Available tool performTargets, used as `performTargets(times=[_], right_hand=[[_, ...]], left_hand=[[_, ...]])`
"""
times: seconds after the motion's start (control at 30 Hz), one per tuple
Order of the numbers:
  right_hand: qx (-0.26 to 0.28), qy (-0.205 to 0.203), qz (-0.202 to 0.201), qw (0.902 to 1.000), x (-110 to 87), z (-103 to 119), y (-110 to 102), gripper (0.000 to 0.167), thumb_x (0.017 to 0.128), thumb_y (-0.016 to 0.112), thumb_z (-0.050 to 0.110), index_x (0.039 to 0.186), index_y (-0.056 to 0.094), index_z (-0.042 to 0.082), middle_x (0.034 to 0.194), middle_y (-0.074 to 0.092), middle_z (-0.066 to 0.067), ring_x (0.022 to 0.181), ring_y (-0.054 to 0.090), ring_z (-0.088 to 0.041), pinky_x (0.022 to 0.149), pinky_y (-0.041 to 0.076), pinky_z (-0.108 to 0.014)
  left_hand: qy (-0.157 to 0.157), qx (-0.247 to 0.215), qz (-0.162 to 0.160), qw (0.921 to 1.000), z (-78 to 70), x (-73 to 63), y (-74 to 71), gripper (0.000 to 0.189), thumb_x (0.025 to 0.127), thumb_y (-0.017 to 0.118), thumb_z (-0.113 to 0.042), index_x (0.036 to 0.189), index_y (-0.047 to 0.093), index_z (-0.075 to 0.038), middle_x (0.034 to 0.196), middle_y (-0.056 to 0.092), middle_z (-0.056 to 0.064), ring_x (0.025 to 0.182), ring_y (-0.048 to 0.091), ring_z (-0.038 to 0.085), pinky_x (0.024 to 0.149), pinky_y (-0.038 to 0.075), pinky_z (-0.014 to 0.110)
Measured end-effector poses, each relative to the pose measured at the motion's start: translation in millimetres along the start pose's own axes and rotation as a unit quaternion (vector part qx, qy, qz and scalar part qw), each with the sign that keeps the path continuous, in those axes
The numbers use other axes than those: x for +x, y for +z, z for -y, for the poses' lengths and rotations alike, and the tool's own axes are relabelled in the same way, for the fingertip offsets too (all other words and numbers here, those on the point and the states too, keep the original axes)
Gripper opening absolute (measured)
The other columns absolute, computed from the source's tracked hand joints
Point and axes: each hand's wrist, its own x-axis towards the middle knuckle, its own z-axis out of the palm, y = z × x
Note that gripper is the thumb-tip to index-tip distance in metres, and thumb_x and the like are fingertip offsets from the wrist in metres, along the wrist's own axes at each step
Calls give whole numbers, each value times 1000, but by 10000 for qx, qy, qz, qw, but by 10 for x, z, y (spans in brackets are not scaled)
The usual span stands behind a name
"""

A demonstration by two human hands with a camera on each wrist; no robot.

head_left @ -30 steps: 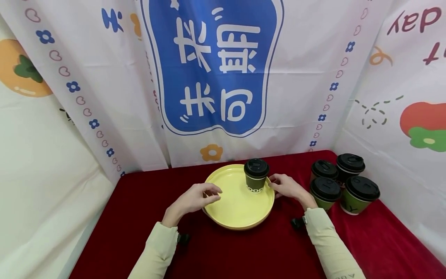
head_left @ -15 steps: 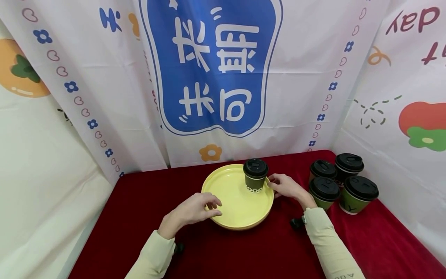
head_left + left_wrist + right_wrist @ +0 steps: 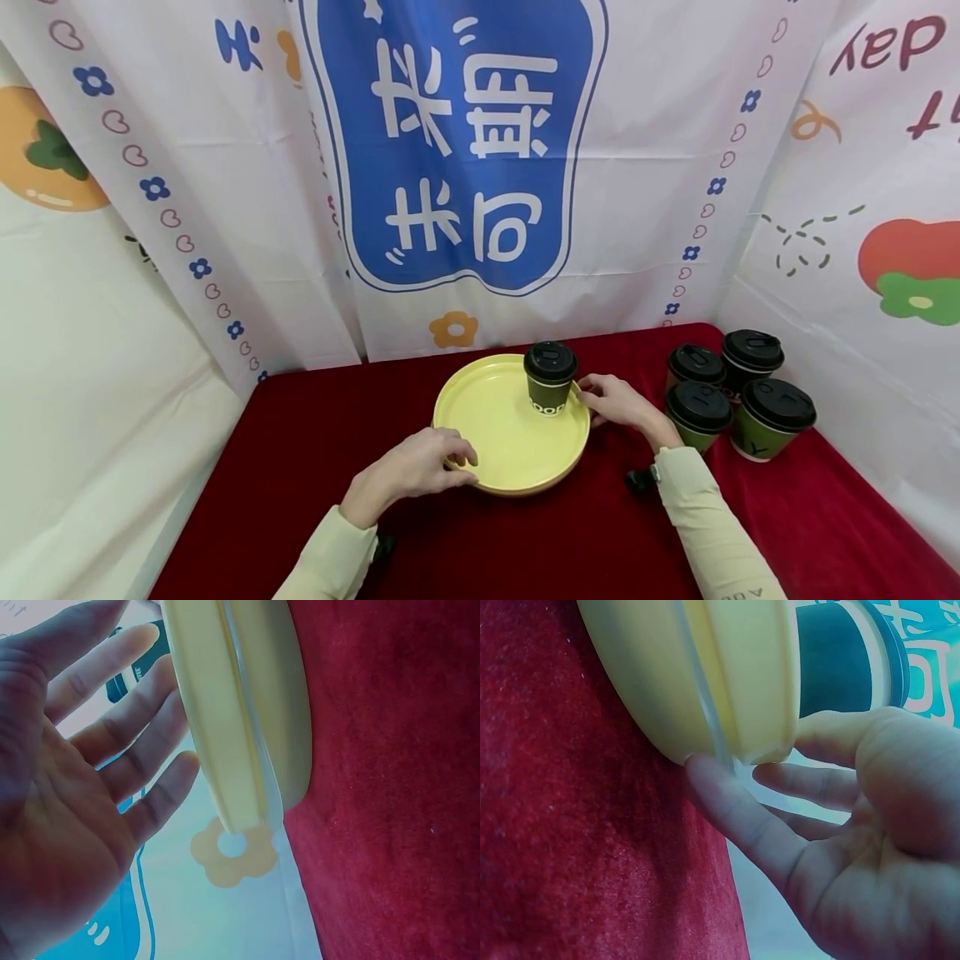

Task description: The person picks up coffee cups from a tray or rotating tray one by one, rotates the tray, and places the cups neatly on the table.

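A round yellow tray [image 3: 510,450] with a raised rim lies on the red cloth. From the side, in the left wrist view, its wall [image 3: 214,712] shows two layers with a seam between them. One lidded paper coffee cup [image 3: 550,379] stands upright on it, towards the back right. My right hand [image 3: 618,400] holds the tray's right rim, thumb by the cup and a fingertip low on the outer wall. Over the front left rim hovers my left hand [image 3: 420,465], its fingers loosely bent and spread, holding nothing; fingertips [image 3: 187,761] come close to the wall.
Several more lidded coffee cups [image 3: 772,417] stand grouped at the table's right side, close to my right forearm. Red velvet cloth [image 3: 315,450] covers the table. Printed white curtains [image 3: 645,208] hang behind and on both sides.
My left hand has moved down and towards me along the tray's left rim. The right hand, tray and cups look the same.
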Motion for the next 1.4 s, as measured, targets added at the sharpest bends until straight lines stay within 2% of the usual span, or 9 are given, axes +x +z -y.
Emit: performTargets(times=[0.17,0.33,0.53,0.9,1.3,1.4], right_hand=[[22,-19,-1,10000,-2,4,-13,38,99,56,23,128,57,-2,110,66,-21,74,69,-19,66,60,-35],[39,-80,39,10000,10,-17,-17,37,100,56,22,128,57,-2,110,66,-21,73,69,-19,66,60,-35],[5,-160,48,9999,13,-29,-16,37,100,55,21,127,57,-4,111,65,-23,76,69,-18,66,60,-35],[-65,-138,-17,9999,11,-19,-23,36,100,55,22,125,59,-4,115,64,-23,77,70,-18,67,60,-35],[78,-230,18,9997,-8,-37,-29,34,100,55,19,123,60,-5,113,64,-22,75,69,-18,67,60,-35],[133,-247,28,9996,-5,-47,-37,33,100,55,20,122,60,-5,112,65,-22,76,69,-19,67,60,-36]], left_hand=[[315,368,-102,9988,-15,-26,27,9,90,72,-33,89,77,-25,87,65,-11,80,62,8,70,49,16],[314,444,-190,9983,-17,-48,45,6,89,73,-29,89,76,-24,86,64,-11,80,61,8,70,49,17],[315,791,-295,9959,2,-32,68,8,87,75,-31,85,76,-24,85,66,-9,78,60,6,70,48,19],[8,505,-324,9982,92,-29,25,11,85,75,-33,82,75,-23,81,62,-14,75,56,4,69,48,19],[-365,254,-107,9990,184,-17,-63,7,83,76,-31,82,75,-24,85,64,-13,76,54,0,70,48,20],[-378,283,-47,9989,194,-7,-86,7,83,76,-31,83,75,-24,86,65,-13,78,55,1,72,48,21]])
